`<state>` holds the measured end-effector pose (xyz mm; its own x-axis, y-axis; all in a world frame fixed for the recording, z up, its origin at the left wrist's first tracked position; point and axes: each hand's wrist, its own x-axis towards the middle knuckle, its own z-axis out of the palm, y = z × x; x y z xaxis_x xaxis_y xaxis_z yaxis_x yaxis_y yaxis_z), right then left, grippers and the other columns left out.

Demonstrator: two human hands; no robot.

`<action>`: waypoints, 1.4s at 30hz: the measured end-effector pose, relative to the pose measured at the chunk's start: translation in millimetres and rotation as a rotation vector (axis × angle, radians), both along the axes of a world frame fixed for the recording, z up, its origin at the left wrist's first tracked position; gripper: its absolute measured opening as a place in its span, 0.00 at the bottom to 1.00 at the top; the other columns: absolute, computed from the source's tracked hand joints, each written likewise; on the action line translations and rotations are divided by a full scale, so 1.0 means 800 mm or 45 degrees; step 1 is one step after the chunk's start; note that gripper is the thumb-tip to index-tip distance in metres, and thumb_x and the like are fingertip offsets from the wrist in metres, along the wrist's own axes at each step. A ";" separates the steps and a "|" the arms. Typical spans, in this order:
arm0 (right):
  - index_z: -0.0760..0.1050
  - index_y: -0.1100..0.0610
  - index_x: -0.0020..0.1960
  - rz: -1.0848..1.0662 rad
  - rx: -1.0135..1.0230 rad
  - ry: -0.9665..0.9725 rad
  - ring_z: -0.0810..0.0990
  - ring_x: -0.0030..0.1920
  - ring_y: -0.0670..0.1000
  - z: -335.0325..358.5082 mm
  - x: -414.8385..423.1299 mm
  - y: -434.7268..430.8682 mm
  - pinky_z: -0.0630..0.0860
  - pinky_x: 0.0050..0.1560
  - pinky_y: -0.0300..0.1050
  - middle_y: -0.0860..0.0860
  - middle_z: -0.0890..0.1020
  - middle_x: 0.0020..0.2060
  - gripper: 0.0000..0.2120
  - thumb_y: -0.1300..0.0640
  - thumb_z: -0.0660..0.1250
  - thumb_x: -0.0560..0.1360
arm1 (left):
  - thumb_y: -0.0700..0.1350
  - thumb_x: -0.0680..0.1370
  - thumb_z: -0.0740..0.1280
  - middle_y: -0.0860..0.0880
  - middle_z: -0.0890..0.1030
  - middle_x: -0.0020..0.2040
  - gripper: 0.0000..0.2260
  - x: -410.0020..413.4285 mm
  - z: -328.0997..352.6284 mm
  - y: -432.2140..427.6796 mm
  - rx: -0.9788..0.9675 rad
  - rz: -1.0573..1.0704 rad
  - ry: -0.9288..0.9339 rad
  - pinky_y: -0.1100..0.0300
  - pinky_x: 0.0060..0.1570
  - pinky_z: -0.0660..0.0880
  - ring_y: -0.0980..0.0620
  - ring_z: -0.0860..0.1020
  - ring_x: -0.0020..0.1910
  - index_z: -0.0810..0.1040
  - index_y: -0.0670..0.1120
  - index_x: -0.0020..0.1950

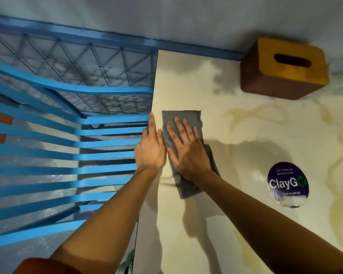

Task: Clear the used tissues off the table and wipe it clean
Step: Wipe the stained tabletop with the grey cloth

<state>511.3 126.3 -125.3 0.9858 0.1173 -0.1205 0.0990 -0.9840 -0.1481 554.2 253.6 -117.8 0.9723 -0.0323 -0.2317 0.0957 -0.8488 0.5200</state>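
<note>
Under the flat, released right grip, the grey cloth; left grip released alongside.

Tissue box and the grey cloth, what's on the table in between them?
Nothing. In the head view, the stretch between the tissue box and the grey cloth is bare table, showing only its marble streaks.

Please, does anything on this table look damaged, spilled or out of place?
Only the round purple sticker on the table: its lower edge looks worn to white patches. Nothing looks spilled; the grey cloth lies flat under the right hand.
</note>
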 end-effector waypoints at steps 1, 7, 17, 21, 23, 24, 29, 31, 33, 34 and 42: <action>0.49 0.54 0.80 0.002 0.016 -0.010 0.44 0.79 0.56 -0.002 0.010 -0.001 0.47 0.77 0.58 0.55 0.48 0.79 0.31 0.43 0.49 0.81 | 0.54 0.85 0.45 0.45 0.71 0.70 0.24 0.010 -0.002 -0.003 0.017 -0.005 -0.005 0.45 0.51 0.77 0.42 0.78 0.53 0.41 0.57 0.79; 0.40 0.50 0.80 -0.035 -0.076 0.007 0.38 0.78 0.54 -0.010 0.085 -0.012 0.40 0.77 0.56 0.53 0.41 0.79 0.31 0.40 0.43 0.81 | 0.54 0.84 0.45 0.44 0.71 0.69 0.24 0.061 -0.009 -0.018 0.058 -0.033 -0.057 0.44 0.48 0.77 0.42 0.79 0.52 0.41 0.56 0.79; 0.39 0.48 0.79 -0.029 -0.002 0.010 0.37 0.78 0.52 0.001 0.155 -0.074 0.38 0.77 0.54 0.50 0.39 0.78 0.29 0.42 0.44 0.83 | 0.55 0.84 0.44 0.43 0.61 0.76 0.24 0.133 -0.002 -0.047 0.146 -0.113 -0.096 0.48 0.45 0.74 0.40 0.78 0.54 0.42 0.57 0.80; 0.41 0.48 0.79 -0.088 -0.005 0.000 0.38 0.78 0.52 -0.002 0.179 -0.117 0.41 0.78 0.55 0.50 0.42 0.79 0.28 0.43 0.44 0.83 | 0.57 0.83 0.43 0.44 0.64 0.74 0.24 0.131 -0.007 -0.050 0.125 -0.096 -0.137 0.45 0.49 0.78 0.41 0.78 0.52 0.42 0.58 0.79; 0.42 0.49 0.80 -0.153 -0.023 -0.024 0.39 0.78 0.52 -0.003 0.195 -0.129 0.43 0.78 0.56 0.51 0.42 0.79 0.28 0.42 0.42 0.82 | 0.57 0.83 0.43 0.44 0.64 0.74 0.24 0.132 -0.008 -0.053 0.137 -0.098 -0.149 0.44 0.50 0.78 0.42 0.79 0.53 0.41 0.58 0.79; 0.43 0.49 0.80 -0.187 -0.044 -0.046 0.39 0.79 0.53 -0.003 0.199 -0.132 0.44 0.78 0.57 0.51 0.43 0.79 0.29 0.41 0.41 0.81 | 0.57 0.83 0.43 0.44 0.64 0.75 0.25 0.132 -0.009 -0.055 0.137 -0.092 -0.145 0.44 0.50 0.78 0.42 0.79 0.53 0.40 0.58 0.79; 0.43 0.51 0.80 -0.394 -0.067 -0.061 0.41 0.79 0.57 -0.007 0.226 -0.099 0.41 0.77 0.59 0.54 0.44 0.79 0.29 0.43 0.40 0.82 | 0.57 0.84 0.44 0.47 0.62 0.77 0.26 0.134 -0.009 -0.053 0.132 -0.049 -0.150 0.50 0.48 0.78 0.47 0.78 0.52 0.38 0.53 0.79; 0.41 0.51 0.80 -0.415 -0.065 -0.034 0.39 0.78 0.58 -0.004 0.237 -0.081 0.39 0.77 0.61 0.55 0.43 0.79 0.29 0.42 0.39 0.82 | 0.57 0.84 0.44 0.46 0.65 0.75 0.26 0.137 -0.008 -0.051 0.104 -0.030 -0.155 0.52 0.48 0.76 0.48 0.78 0.52 0.40 0.52 0.80; 0.40 0.51 0.79 -0.313 -0.041 -0.025 0.38 0.78 0.57 -0.003 0.231 -0.066 0.40 0.77 0.61 0.54 0.42 0.79 0.29 0.42 0.40 0.82 | 0.56 0.84 0.44 0.46 0.67 0.74 0.26 0.140 -0.009 -0.049 0.093 0.002 -0.146 0.51 0.50 0.76 0.47 0.78 0.53 0.42 0.52 0.80; 0.40 0.50 0.79 -0.226 -0.029 -0.025 0.38 0.78 0.56 -0.002 0.220 -0.063 0.40 0.77 0.60 0.53 0.42 0.79 0.29 0.41 0.41 0.82 | 0.56 0.84 0.44 0.47 0.67 0.75 0.25 0.139 -0.009 -0.049 0.087 0.012 -0.137 0.50 0.50 0.76 0.46 0.78 0.53 0.42 0.53 0.80; 0.40 0.45 0.79 0.295 -0.027 -0.003 0.38 0.78 0.49 0.004 0.223 -0.130 0.35 0.76 0.52 0.47 0.43 0.79 0.28 0.40 0.42 0.82 | 0.57 0.84 0.44 0.48 0.66 0.76 0.25 0.138 0.000 -0.055 0.027 0.029 -0.123 0.47 0.53 0.78 0.47 0.79 0.53 0.41 0.56 0.80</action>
<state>690.0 22.2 -122.2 0.9330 0.3381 -0.1232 0.3231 -0.9378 -0.1268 664.4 209.9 -117.8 0.9905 -0.0056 -0.1375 0.0659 -0.8577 0.5099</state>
